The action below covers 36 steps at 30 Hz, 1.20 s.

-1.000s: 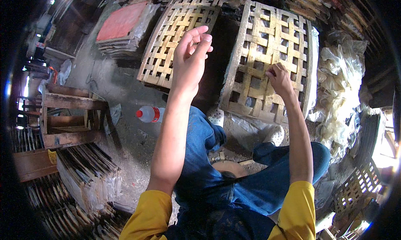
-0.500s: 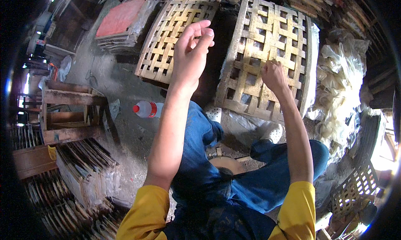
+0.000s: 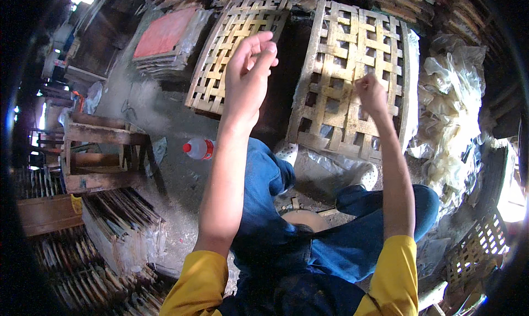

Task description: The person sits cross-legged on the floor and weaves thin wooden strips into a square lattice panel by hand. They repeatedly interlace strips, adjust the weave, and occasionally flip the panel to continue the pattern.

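My left hand is raised between two woven bamboo-strip panels. Its fingers are loosely bent and apart, the thumb near the index finger, with nothing visible in them. Behind it lies the left woven panel, tilted. My right hand is closed over the larger right woven panel, its fingers curled in. Whether it touches the strips or pinches something small, I cannot make out. The right panel rests on a stack wrapped in clear plastic, just beyond my feet.
A red-capped plastic bottle lies on the floor left of my knee. Further left are a wooden stool-like frame and stacked dark sheets. Crumpled clear plastic is heaped at right. A red-topped stack stands far left.
My right hand has shifted slightly right and away from me over the panel, still closed. My left hand keeps nearly the same pose. The whole view has shifted a little.
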Motion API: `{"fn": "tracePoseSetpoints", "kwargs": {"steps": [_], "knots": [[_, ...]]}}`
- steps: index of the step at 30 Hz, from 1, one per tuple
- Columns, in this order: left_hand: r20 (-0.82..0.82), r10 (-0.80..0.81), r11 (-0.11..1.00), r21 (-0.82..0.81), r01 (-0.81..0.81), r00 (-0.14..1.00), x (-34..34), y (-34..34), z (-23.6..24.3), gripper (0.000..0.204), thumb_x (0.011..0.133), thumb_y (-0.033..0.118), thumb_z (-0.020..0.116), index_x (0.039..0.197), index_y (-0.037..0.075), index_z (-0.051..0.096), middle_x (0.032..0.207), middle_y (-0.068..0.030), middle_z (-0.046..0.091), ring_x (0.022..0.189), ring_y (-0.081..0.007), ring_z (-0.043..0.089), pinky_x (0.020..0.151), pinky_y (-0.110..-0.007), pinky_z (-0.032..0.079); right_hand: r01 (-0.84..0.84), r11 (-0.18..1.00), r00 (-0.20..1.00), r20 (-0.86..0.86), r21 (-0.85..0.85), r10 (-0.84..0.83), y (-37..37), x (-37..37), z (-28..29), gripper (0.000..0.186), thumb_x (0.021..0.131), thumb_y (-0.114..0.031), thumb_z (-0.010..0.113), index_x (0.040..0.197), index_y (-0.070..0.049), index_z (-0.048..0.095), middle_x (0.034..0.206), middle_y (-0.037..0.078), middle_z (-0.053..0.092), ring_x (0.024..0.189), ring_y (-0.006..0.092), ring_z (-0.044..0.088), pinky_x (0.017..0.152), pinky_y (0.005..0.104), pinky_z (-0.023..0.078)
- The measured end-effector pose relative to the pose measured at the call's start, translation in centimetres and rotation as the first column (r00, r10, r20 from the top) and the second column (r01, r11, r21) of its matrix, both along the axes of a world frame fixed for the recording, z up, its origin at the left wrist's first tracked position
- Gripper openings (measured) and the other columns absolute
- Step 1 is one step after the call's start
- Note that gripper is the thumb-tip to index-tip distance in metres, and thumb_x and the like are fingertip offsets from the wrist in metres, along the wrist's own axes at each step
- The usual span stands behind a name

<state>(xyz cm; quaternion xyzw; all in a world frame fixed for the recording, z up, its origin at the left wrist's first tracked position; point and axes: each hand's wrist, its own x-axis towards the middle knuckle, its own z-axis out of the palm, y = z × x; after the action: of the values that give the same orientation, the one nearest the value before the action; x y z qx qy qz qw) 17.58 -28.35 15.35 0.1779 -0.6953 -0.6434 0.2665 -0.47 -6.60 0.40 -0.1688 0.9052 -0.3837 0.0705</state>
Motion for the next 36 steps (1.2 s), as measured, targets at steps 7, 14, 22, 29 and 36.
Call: {"fn": "tracePoseSetpoints", "kwargs": {"steps": [7, 14, 22, 29, 36], "knots": [[0.073, 0.077, 0.995, -0.065, -0.072, 0.994, 0.5, -1.4, -3.7, 0.034, 0.098, 0.026, 0.066, 0.125, 0.007, 0.064, 0.107, -0.0007, 0.066, 0.089, -0.0087, 0.060, 0.078, -0.023, 0.045, 0.274, 0.843, 0.931, -0.092, -0.462, -0.353, 10.9, -4.7, 0.8, 0.031, 0.092, -0.002, 0.062, 0.123, 0.002, 0.062, 0.105, 0.015, 0.075, 0.085, 0.0157, 0.072, 0.070, 0.0250, 0.054], [0.115, 0.084, 0.991, -0.113, -0.071, 0.990, -0.1, -1.8, -6.5, 0.030, 0.098, 0.018, 0.065, 0.125, 0.005, 0.065, 0.106, -0.0004, 0.065, 0.089, -0.0086, 0.057, 0.080, -0.023, 0.044, 0.871, 0.491, 0.298, -0.772, -0.021, -0.562, 22.0, -4.8, 3.3, 0.041, 0.079, -0.054, 0.081, 0.103, -0.020, 0.077, 0.107, 0.009, 0.071, 0.103, 0.0232, 0.064, 0.092, 0.0398, 0.053], [0.065, 0.000, 0.981, -0.193, 0.013, 0.998, -1.9, 0.7, -5.6, 0.028, 0.097, 0.018, 0.065, 0.124, 0.008, 0.066, 0.107, -0.0023, 0.066, 0.085, -0.0069, 0.057, 0.076, -0.023, 0.044, 0.047, 0.999, 0.810, -0.585, -0.008, -0.043, 6.9, 0.2, 2.4, 0.014, 0.082, -0.017, 0.077, 0.096, -0.016, 0.075, 0.103, 0.008, 0.069, 0.100, 0.0306, 0.063, 0.088, 0.0419, 0.047], [0.053, 0.068, 0.962, -0.267, -0.051, 0.996, -1.8, -0.5, -6.0, 0.027, 0.095, 0.019, 0.067, 0.119, 0.009, 0.068, 0.106, -0.0037, 0.071, 0.087, -0.0114, 0.064, 0.075, -0.027, 0.050, -0.232, 0.966, 0.883, -0.391, 0.115, 0.259, 0.5, 2.1, -1.0, 0.019, 0.086, -0.021, 0.075, 0.104, -0.015, 0.073, 0.102, 0.007, 0.065, 0.096, 0.0312, 0.059, 0.090, 0.0439, 0.045], [0.015, 0.060, 0.957, -0.286, -0.053, 0.998, -2.2, -0.7, -5.5, 0.027, 0.094, 0.019, 0.068, 0.118, 0.006, 0.067, 0.105, -0.0085, 0.071, 0.089, -0.0163, 0.067, 0.072, -0.030, 0.054, -0.208, 0.975, 0.904, -0.366, 0.073, 0.220, -0.2, 1.1, -3.2, 0.016, 0.085, -0.017, 0.076, 0.098, -0.008, 0.073, 0.091, 0.011, 0.065, 0.090, 0.0286, 0.063, 0.081, 0.0391, 0.050]]}}
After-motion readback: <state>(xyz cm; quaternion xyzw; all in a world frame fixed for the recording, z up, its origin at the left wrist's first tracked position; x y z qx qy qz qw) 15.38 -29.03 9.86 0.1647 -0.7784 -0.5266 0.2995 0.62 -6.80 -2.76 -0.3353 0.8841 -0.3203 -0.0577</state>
